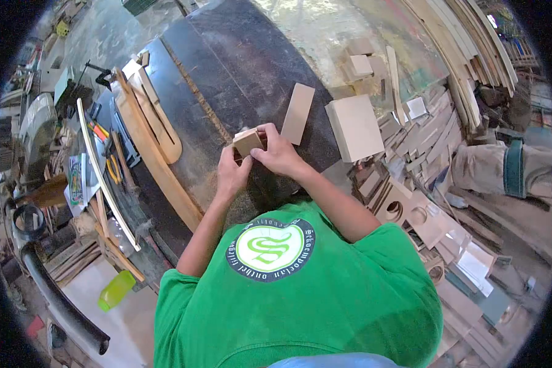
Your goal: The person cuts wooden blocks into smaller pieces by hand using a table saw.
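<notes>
Close in front of my chest, both hands grip a small tan wooden block (247, 143), which looks like several short pieces pressed together. My left hand (232, 174) is closed around its near left side, with the thumb on the lower edge. On the other side, my right hand (278, 153) closes on it with the fingers curled behind and the thumb at the lower corner. The block is over a dark, dusty tabletop (227, 92). A flat rectangular wooden board (298, 115) lies just beyond my right hand.
A stack of rectangular boards (357, 129) stands right of the dark tabletop. Long curved wooden pieces (150, 126) lie at the left, near orange-handled pliers (113, 168) and a clamp (98, 72). Scrap wood (426, 138) is piled at the right. A black hose (61, 300) curves at lower left.
</notes>
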A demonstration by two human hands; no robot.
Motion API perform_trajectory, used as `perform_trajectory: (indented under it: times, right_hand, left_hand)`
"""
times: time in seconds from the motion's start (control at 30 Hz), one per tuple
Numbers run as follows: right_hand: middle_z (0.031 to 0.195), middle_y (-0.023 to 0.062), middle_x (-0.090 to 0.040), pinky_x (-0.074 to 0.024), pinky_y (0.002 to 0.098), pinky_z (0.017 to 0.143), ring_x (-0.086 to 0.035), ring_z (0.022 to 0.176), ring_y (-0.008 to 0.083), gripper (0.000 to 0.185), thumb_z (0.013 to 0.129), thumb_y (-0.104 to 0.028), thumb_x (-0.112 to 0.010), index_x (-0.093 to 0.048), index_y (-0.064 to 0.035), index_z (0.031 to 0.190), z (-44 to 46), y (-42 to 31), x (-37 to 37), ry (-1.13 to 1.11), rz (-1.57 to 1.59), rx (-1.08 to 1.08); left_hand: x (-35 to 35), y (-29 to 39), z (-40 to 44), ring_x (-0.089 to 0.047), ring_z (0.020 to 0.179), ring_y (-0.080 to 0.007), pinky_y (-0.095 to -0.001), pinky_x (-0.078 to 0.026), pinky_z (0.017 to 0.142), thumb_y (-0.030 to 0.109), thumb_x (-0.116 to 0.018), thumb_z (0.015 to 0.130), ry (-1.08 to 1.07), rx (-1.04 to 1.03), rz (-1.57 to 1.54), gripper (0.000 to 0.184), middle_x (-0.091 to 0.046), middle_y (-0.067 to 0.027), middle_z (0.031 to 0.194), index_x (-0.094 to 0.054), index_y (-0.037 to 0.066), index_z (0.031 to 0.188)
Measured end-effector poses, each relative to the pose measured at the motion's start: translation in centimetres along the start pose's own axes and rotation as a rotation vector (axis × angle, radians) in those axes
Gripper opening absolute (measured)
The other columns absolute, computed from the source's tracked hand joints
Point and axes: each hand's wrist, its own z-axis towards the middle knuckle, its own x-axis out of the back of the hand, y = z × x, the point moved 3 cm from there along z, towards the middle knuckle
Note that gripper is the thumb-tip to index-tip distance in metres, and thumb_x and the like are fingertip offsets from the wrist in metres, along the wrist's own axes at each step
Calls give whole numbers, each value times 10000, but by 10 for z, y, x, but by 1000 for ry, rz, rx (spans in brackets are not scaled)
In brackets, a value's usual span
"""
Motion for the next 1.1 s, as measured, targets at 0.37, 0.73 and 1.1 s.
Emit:
perform_trajectory:
  times: [0.37, 0.73, 1.1]
  right_hand:
    - [1289, 254, -672, -522, 397, 1033, -662, 1199, 340, 599, 865, -192, -776, -568, 34, 1379, 32, 27, 1, -101, 318, 2]
    - [1269, 230, -548, -449, 393, 1067, -570, 1203, 328, 680, 925, -249, -724, -496, 43, 1494, 43, 4, 14, -224, -43, 116]
    - [1048, 78, -695, -496, 328, 947, -635, 1025, 180, 416, 985, -235, -637, -645, 25, 1311, 54, -41, 232, 158, 43, 96]
  left_hand:
    - [6, -17, 15, -653, 933, -273, -386, -541, 887, 244, -717, 885, 164, 59, 113, 404, -618, -182, 1060, -659, -32, 1174]
    - [4, 19, 15, -639, 1172, -199, -319, -507, 1028, 119, -663, 982, 102, 85, -278, 603, -626, -168, 1358, -445, -112, 1494]
    - [-78, 209, 129, -660, 1168, -256, -348, -510, 1014, 234, -689, 958, -204, -304, -161, 605, -626, -246, 1366, -520, -113, 1424]
